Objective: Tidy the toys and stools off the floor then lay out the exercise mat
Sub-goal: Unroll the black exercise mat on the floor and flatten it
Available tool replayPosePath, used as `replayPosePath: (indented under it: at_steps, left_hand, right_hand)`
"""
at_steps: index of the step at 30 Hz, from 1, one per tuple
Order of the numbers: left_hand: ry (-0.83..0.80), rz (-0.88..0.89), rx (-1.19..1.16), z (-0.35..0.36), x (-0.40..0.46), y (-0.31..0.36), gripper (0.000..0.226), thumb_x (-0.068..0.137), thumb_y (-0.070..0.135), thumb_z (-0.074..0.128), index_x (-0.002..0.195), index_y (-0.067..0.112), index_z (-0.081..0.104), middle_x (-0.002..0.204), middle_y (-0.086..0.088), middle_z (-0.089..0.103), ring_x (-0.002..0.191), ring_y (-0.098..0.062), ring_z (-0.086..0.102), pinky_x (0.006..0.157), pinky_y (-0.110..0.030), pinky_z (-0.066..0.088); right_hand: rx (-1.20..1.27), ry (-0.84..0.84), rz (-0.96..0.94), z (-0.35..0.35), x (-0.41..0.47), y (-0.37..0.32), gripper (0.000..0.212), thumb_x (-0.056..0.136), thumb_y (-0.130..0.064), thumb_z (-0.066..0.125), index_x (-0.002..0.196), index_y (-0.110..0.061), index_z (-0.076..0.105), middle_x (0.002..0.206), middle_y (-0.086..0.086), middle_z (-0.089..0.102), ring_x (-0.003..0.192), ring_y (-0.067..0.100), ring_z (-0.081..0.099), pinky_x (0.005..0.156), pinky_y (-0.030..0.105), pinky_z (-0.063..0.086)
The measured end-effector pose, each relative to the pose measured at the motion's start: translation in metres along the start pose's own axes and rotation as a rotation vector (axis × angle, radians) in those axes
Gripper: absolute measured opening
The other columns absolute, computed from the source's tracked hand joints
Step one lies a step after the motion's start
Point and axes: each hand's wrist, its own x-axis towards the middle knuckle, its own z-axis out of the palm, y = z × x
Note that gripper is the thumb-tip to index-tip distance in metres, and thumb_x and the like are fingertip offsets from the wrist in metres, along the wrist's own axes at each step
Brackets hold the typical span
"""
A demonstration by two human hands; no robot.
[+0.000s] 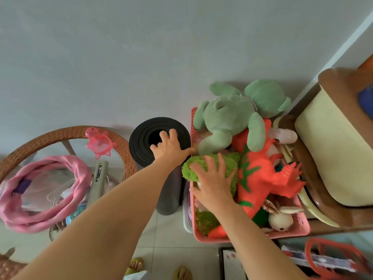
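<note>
A rolled dark exercise mat [141, 144] stands upright against the wall between a wicker table and a toy basket. My left hand [171, 147] grips its top rim, fingers curled into the roll's hollow centre. The pink basket [290, 232] is heaped with toys: a pale green plush bear [228, 116], an orange dinosaur [260, 176] and a fuzzy green plush toy [230, 160]. My right hand [214, 182] presses flat on the fuzzy green toy with fingers spread.
A round glass-topped wicker table [60, 132] at left carries a pink scarf [46, 199], a pink plastic turtle [99, 143] and a phone. A wooden chair with a cream cushion [335, 150] stands at right. Red-framed things lie at the lower right. My sandalled feet show at the bottom.
</note>
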Motion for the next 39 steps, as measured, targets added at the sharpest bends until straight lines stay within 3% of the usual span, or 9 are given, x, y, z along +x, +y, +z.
replayPosePath:
  at_steps: [7, 12, 16, 19, 28, 32, 34, 37, 39]
  left_hand:
    - [0.098, 0.022, -0.042, 0.011, -0.005, -0.004, 0.056, 0.081, 0.041, 0.059, 0.125, 0.018, 0.032, 0.125, -0.008, 0.036, 0.092, -0.028, 0.058, 0.082, -0.039, 0.031]
    - [0.123, 0.066, -0.089, 0.019, -0.023, -0.013, 0.063, 0.082, 0.038, 0.061, 0.134, 0.023, 0.028, 0.127, -0.009, 0.037, 0.091, -0.028, 0.058, 0.084, -0.038, 0.04]
    - [0.136, 0.111, -0.158, 0.023, -0.042, -0.026, 0.064, 0.08, 0.037, 0.063, 0.134, 0.021, 0.032, 0.122, -0.007, 0.04, 0.075, -0.022, 0.05, 0.065, -0.032, 0.042]
    - [0.156, 0.128, -0.146, 0.03, -0.066, -0.03, 0.066, 0.079, 0.036, 0.064, 0.135, 0.02, 0.032, 0.121, -0.006, 0.041, 0.073, -0.018, 0.047, 0.06, -0.03, 0.041]
    - [0.134, 0.088, -0.141, 0.043, -0.117, -0.036, 0.067, 0.08, 0.038, 0.064, 0.136, 0.022, 0.031, 0.123, -0.005, 0.041, 0.09, -0.023, 0.056, 0.077, -0.032, 0.049]
    - [0.175, 0.236, -0.045, 0.02, -0.107, -0.043, 0.047, 0.092, 0.047, 0.045, 0.132, 0.023, 0.042, 0.116, -0.003, 0.05, 0.096, -0.021, 0.056, 0.08, -0.032, 0.043]
    - [0.253, 0.278, 0.03, -0.003, -0.086, -0.049, 0.042, 0.093, 0.04, 0.044, 0.13, 0.021, 0.048, 0.122, -0.005, 0.05, 0.114, -0.025, 0.049, 0.094, -0.037, 0.038]
    - [0.085, 0.216, 0.096, -0.023, -0.057, -0.055, 0.07, 0.087, 0.028, 0.054, 0.147, 0.025, 0.019, 0.152, -0.01, 0.019, 0.142, -0.031, 0.014, 0.113, -0.052, 0.017]
    - [-0.069, 0.155, 0.107, -0.022, -0.051, -0.054, 0.086, 0.085, 0.027, 0.057, 0.15, 0.024, 0.001, 0.154, -0.008, 0.013, 0.143, -0.032, 0.01, 0.112, -0.057, 0.015]
  right_hand:
    - [0.005, -0.007, -0.029, 0.0, -0.002, 0.003, 0.062, 0.084, -0.042, 0.061, 0.136, -0.038, 0.028, 0.152, 0.001, 0.009, 0.143, 0.036, -0.008, 0.105, 0.071, 0.006]
    - [0.019, 0.002, -0.031, -0.002, -0.003, 0.003, 0.062, 0.083, -0.042, 0.061, 0.135, -0.038, 0.029, 0.152, 0.001, 0.009, 0.143, 0.036, -0.007, 0.105, 0.071, 0.006]
    - [0.022, 0.011, -0.034, -0.002, -0.004, 0.004, 0.06, 0.084, -0.04, 0.061, 0.135, -0.038, 0.03, 0.149, 0.0, 0.012, 0.142, 0.036, -0.006, 0.106, 0.071, 0.008]
    - [0.044, -0.015, -0.033, -0.004, -0.003, 0.005, 0.064, 0.083, -0.038, 0.064, 0.137, -0.037, 0.029, 0.15, 0.001, 0.011, 0.142, 0.036, -0.007, 0.106, 0.072, 0.007]
    - [0.031, -0.009, -0.035, -0.007, -0.005, 0.002, 0.064, 0.082, -0.035, 0.066, 0.136, -0.035, 0.031, 0.15, 0.002, 0.014, 0.142, 0.037, -0.005, 0.104, 0.074, 0.008]
    - [0.022, 0.008, -0.045, -0.005, -0.006, 0.003, 0.064, 0.083, -0.036, 0.064, 0.137, -0.034, 0.03, 0.151, 0.004, 0.012, 0.142, 0.038, -0.005, 0.104, 0.073, 0.007]
    - [0.004, -0.001, -0.036, -0.004, -0.005, 0.002, 0.065, 0.084, -0.039, 0.062, 0.138, -0.035, 0.027, 0.151, 0.004, 0.01, 0.142, 0.038, -0.006, 0.105, 0.072, 0.006]
    - [0.007, -0.01, -0.021, -0.003, -0.002, 0.001, 0.066, 0.083, -0.041, 0.062, 0.138, -0.037, 0.025, 0.153, 0.003, 0.008, 0.142, 0.037, -0.007, 0.107, 0.071, 0.005]
    - [0.02, -0.007, -0.025, -0.002, -0.002, 0.002, 0.065, 0.083, -0.04, 0.063, 0.137, -0.038, 0.027, 0.152, 0.003, 0.008, 0.143, 0.037, -0.007, 0.107, 0.072, 0.006]
